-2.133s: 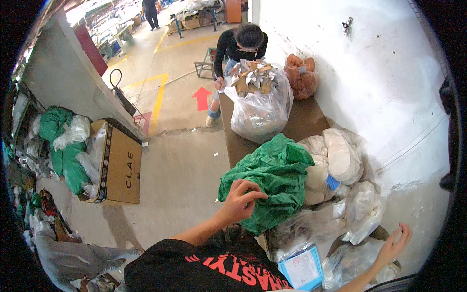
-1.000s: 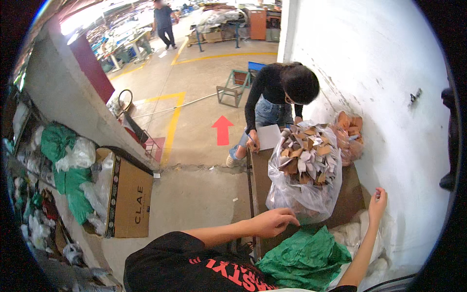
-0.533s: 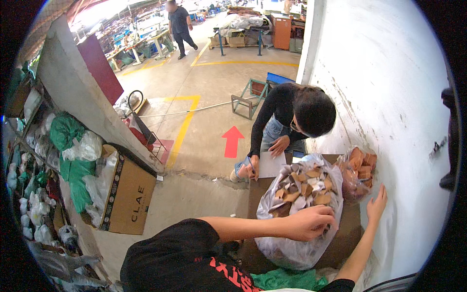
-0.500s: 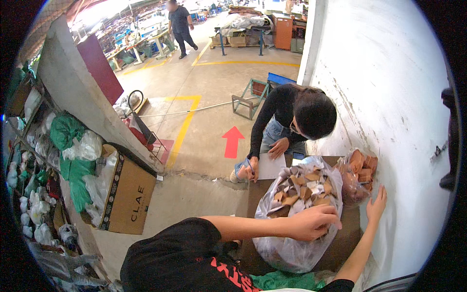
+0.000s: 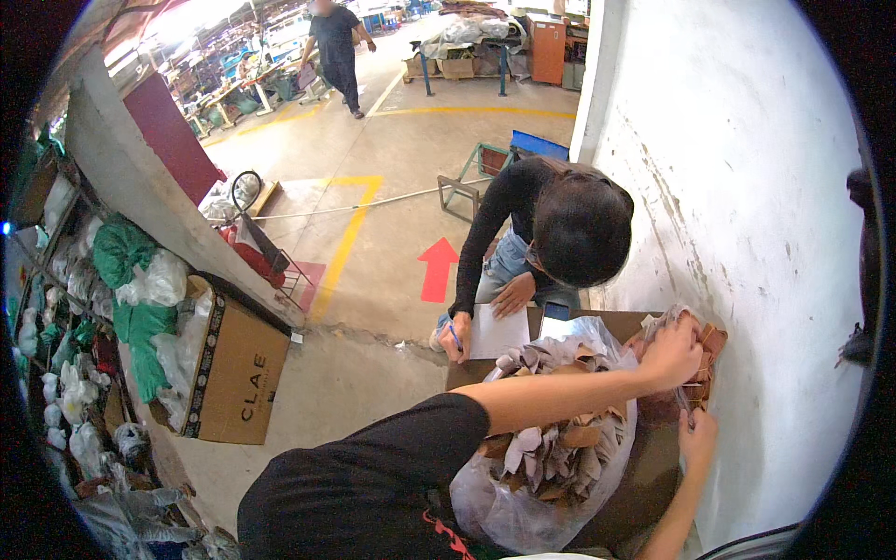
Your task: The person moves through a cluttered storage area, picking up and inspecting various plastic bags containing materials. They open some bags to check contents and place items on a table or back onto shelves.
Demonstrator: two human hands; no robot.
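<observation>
A clear plastic bag [image 5: 659, 405] of reddish-brown flat pieces [image 5: 709, 355] lies on the brown tabletop by the white wall. My left hand [image 5: 670, 355], its arm stretched across the table, is closed on the top of this bag. Nearer to me, my right hand [image 5: 697, 439] pinches the bag's near edge. Beneath my left forearm stands a larger open plastic bag [image 5: 490, 504], full of brown and greyish cut scraps [image 5: 555, 462]. My forearm hides part of its contents.
Across the table a person writes with a blue pen [image 5: 455, 334] on white paper [image 5: 499, 333], a phone [image 5: 556, 312] beside it. A cardboard box [image 5: 243, 373] and shelves of bagged goods [image 5: 84, 392] stand at the left. Another person [image 5: 334, 47] walks in the background.
My left hand has gone from over the scrap bag to the smaller bag. My right hand now grips that bag. The scrap bag sits nearer to me, its mouth turned.
</observation>
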